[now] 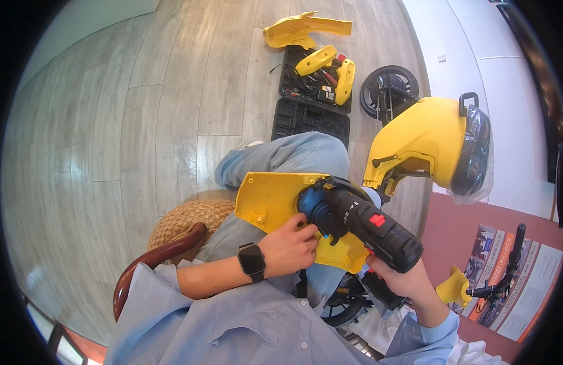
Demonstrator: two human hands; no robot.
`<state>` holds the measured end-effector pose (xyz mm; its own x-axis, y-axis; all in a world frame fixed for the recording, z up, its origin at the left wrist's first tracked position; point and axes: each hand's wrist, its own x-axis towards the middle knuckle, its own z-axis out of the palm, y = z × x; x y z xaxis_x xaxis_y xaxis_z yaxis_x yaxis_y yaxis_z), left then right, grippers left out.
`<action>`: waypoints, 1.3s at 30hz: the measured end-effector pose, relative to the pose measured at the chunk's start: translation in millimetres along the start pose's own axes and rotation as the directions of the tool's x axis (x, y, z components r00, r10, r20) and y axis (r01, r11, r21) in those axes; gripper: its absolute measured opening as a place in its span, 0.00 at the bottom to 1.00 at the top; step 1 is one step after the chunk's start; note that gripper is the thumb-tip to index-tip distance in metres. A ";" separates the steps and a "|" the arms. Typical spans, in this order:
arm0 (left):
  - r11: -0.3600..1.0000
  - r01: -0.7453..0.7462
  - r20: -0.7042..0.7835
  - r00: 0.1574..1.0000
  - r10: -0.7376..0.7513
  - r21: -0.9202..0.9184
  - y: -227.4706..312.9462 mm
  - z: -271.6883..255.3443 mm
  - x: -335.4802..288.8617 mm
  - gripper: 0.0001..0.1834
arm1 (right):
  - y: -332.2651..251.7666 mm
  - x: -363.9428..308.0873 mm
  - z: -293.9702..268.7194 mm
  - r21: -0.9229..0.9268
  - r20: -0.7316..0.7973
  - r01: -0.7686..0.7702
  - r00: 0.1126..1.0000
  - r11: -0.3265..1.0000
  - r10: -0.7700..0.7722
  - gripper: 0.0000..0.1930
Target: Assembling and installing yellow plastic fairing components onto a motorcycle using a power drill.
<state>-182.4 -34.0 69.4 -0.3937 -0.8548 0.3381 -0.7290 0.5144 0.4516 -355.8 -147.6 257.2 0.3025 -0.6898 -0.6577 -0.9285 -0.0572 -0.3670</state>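
Observation:
My right hand [398, 281] is wrapped round the grip of a black cordless drill [378, 231] with a red switch. The drill's front end points to the upper left, over a blue and black round part [318, 210]. That part lies against a curved yellow plastic panel [266, 198] resting across my lap. Curled fingers of my left hand [291, 244] hold the lower edge of the round part; the fingertips are partly hidden. A dark watch is on my left wrist. The drill's tip cannot be made out.
Ahead on the floor lies an open black tool case [312, 118] with yellow covers on it. A larger yellow panel [299, 29] is beyond. At right stand a yellow vehicle body [415, 140] with a wrapped seat and a wheel [371, 91]. A woven stool [187, 222] is at left.

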 end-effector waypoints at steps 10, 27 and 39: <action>1.000 0.012 0.013 1.000 -0.012 0.001 1.2 0.3 -0.9 0.10 | -18.3 5.4 -2.1 0.019 0.013 0.204 0.979 0.979 -0.204 0.11; 1.000 0.003 0.001 1.000 -0.003 0.002 1.0 2.7 -0.2 0.10 | -37.6 22.8 -28.4 -0.119 0.061 0.296 0.955 0.948 -0.291 0.16; 1.000 0.026 -0.022 0.999 -0.026 -0.006 1.4 1.7 -1.0 0.10 | -52.9 35.2 -45.0 -0.519 0.221 0.378 0.926 0.766 -0.307 0.17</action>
<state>-183.9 -32.5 68.2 -0.3622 -0.8662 0.3442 -0.7356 0.4924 0.4651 -305.7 -201.3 283.1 0.6130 -0.4615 -0.6412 -0.7089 -0.6797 -0.1885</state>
